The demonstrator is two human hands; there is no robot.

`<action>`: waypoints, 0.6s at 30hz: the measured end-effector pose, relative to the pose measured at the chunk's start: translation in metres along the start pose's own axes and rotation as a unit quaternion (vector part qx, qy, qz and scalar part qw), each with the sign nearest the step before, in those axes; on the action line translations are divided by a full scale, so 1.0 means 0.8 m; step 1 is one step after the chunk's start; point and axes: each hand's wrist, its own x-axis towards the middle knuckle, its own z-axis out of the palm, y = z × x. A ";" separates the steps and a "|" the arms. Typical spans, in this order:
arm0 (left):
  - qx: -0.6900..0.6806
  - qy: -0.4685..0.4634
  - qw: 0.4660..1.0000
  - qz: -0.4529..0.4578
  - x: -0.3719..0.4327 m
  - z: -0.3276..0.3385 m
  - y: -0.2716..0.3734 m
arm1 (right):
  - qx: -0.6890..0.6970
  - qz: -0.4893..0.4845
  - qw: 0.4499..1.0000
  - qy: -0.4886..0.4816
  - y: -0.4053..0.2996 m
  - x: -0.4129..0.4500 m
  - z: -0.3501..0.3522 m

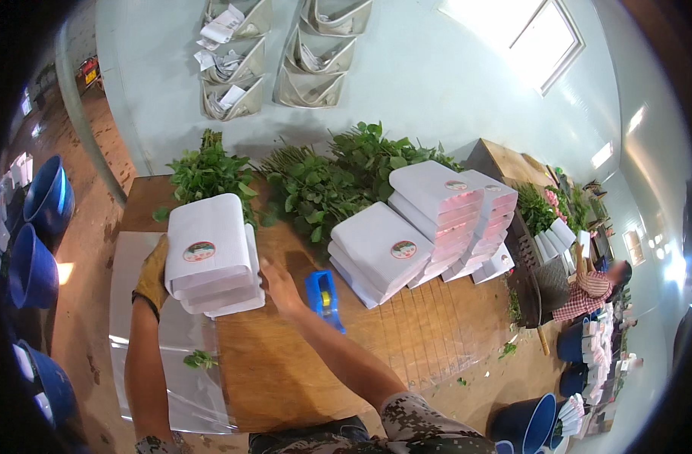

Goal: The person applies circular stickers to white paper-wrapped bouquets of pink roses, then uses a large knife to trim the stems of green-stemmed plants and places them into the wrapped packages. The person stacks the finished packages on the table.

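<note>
A bundle of white corrugated-paper-wrapped stems [210,255] with a round printed sticker sits in front of me, leaves showing at its far end. More white paper layers lie under it. My left hand [151,275], in a tan work glove, grips its left side. My bare right hand [279,285] is at its right side, fingertips at the paper's edge; whether they press on it is unclear. Clear plastic film [181,391] spreads beneath the bundle and towards me, with a loose leaf sprig [200,359] on it. A blue tape dispenser [323,301] stands right of my right hand.
Wrapped bundles [380,247] are stacked at the right of the wooden table [300,369], some showing pink blooms. Leafy stems [317,187] lie along the wall. Wall pockets [232,102] hold papers. Blue buckets [34,267] stand left. A person [590,289] works at the right.
</note>
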 end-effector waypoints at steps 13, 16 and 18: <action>0.032 0.215 0.968 -0.126 -0.368 0.221 -0.107 | 0.143 0.217 0.966 0.013 0.168 -0.417 -0.354; 0.131 0.161 0.978 -0.009 -0.389 0.361 -0.149 | 0.172 0.201 0.959 0.104 0.178 -0.464 -0.442; 0.141 0.055 0.969 -0.196 -0.421 0.436 -0.140 | 0.171 0.153 0.962 0.149 0.173 -0.487 -0.493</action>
